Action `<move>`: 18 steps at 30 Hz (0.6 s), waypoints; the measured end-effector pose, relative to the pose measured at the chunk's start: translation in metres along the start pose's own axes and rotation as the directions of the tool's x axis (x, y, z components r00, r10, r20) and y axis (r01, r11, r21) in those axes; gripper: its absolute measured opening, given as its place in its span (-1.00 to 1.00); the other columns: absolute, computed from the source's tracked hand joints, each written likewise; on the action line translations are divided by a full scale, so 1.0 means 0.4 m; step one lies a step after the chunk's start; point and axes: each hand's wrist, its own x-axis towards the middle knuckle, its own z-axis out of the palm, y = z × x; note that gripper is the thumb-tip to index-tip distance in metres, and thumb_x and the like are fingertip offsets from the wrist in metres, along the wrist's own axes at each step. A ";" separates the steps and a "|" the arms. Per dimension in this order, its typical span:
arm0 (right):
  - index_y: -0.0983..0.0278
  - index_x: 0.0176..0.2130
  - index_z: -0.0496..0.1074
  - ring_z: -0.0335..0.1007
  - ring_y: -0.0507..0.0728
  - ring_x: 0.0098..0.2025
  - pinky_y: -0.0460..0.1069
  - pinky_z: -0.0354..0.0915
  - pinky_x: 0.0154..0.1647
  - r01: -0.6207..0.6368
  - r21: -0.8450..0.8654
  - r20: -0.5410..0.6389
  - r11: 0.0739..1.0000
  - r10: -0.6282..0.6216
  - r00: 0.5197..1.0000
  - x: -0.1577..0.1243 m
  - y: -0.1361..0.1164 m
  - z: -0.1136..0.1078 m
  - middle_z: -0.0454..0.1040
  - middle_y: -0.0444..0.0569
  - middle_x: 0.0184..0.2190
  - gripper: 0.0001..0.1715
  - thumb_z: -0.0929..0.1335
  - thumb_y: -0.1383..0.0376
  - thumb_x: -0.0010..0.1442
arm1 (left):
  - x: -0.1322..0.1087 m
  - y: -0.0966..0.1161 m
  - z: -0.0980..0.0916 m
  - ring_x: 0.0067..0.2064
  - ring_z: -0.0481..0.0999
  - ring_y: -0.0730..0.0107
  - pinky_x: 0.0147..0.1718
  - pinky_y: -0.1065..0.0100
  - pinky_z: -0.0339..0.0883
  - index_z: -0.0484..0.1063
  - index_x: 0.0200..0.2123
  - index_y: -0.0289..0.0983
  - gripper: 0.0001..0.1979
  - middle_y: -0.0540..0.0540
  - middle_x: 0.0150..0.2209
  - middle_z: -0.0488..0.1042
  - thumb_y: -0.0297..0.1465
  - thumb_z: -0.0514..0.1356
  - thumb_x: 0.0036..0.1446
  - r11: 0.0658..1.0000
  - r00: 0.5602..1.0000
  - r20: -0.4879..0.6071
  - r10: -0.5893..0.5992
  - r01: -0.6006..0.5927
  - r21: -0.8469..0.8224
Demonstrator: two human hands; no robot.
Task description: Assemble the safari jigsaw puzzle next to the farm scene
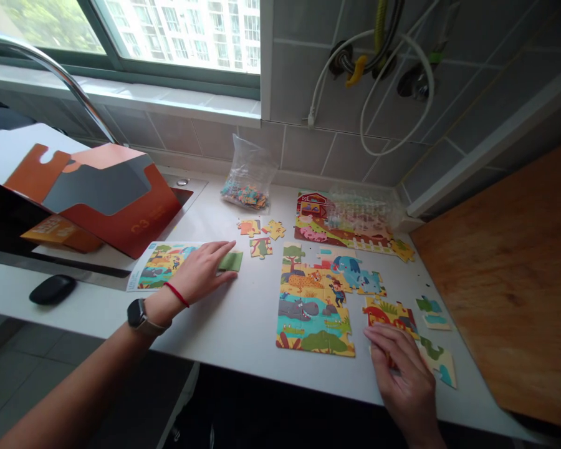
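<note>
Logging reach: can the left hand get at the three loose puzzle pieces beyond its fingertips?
Probably yes. The left hand rests at a green puzzle piece, a short way from the three loose puzzle pieces, and nothing stands between them on the counter.

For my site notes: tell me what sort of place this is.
Probably a kitchen or utility corner in a high-rise flat: a curved chrome faucet arches over a white counter, white hoses hang on the grey tiled wall, and a green-framed window looks onto a white apartment tower.
</note>
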 end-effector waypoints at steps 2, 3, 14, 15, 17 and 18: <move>0.09 -0.04 0.61 0.58 0.26 -0.09 0.23 0.52 -0.03 -0.009 0.005 0.002 1.000 0.009 1.000 -0.004 0.003 0.001 0.62 -0.01 -0.16 -0.64 0.36 0.46 0.31 | 0.000 0.003 0.007 0.20 0.50 -0.17 0.19 -0.11 0.41 0.35 0.32 -0.26 -0.38 -0.34 0.19 0.49 -0.09 0.21 0.30 0.997 1.000 -0.002 0.013 -0.013 -0.078; 0.09 -0.04 0.61 0.58 0.26 -0.09 0.23 0.52 -0.03 -0.011 0.007 0.001 1.000 0.011 1.000 -0.004 0.004 0.001 0.63 -0.01 -0.16 -0.64 0.35 0.46 0.31 | 0.004 0.006 0.008 0.16 0.53 -0.15 0.16 -0.09 0.44 0.36 0.32 -0.24 -0.39 -0.31 0.16 0.51 -0.10 0.21 0.29 0.994 1.000 -0.006 0.004 -0.004 -0.113; 0.11 -0.11 0.63 0.60 0.25 -0.11 0.22 0.56 -0.03 -0.045 0.057 0.020 0.997 0.044 0.999 0.031 -0.011 -0.005 0.65 0.01 -0.20 -0.71 0.34 0.40 0.34 | 0.093 0.096 -0.064 -0.22 0.71 0.20 -0.21 0.14 0.69 0.44 0.21 -0.22 -0.46 -0.15 -0.13 0.67 -0.11 0.32 0.24 0.674 0.988 -0.116 -0.105 -0.015 -0.738; 0.12 -0.11 0.63 0.60 0.24 -0.10 0.21 0.55 -0.01 -0.060 0.082 0.048 0.995 0.057 0.997 0.049 -0.018 -0.006 0.65 0.01 -0.20 -0.72 0.34 0.39 0.35 | 0.110 0.111 -0.064 -0.20 0.73 0.17 -0.23 0.14 0.70 0.45 0.20 -0.24 -0.45 -0.17 -0.12 0.68 -0.11 0.34 0.23 0.623 0.990 -0.101 -0.103 -0.015 -0.782; 0.13 -0.09 0.62 0.60 0.22 -0.07 0.16 0.55 -0.01 -0.121 0.133 0.128 0.984 0.104 0.986 0.101 -0.033 -0.004 0.65 0.02 -0.16 -0.75 0.34 0.34 0.38 | 0.149 0.141 -0.059 -0.18 0.74 0.13 -0.28 0.17 0.71 0.48 0.14 -0.28 -0.47 -0.21 -0.10 0.69 -0.14 0.36 0.19 0.553 0.990 -0.101 -0.103 -0.027 -0.833; 0.14 -0.06 0.61 0.60 0.21 -0.08 0.13 0.55 -0.03 -0.162 0.159 0.181 0.974 0.133 0.975 0.134 -0.041 0.000 0.65 0.03 -0.13 -0.76 0.34 0.31 0.39 | 0.171 0.155 -0.053 -0.18 0.74 0.13 -0.30 0.20 0.71 0.50 0.11 -0.29 -0.50 -0.22 -0.10 0.68 -0.16 0.37 0.18 0.529 0.988 -0.108 -0.108 -0.035 -0.848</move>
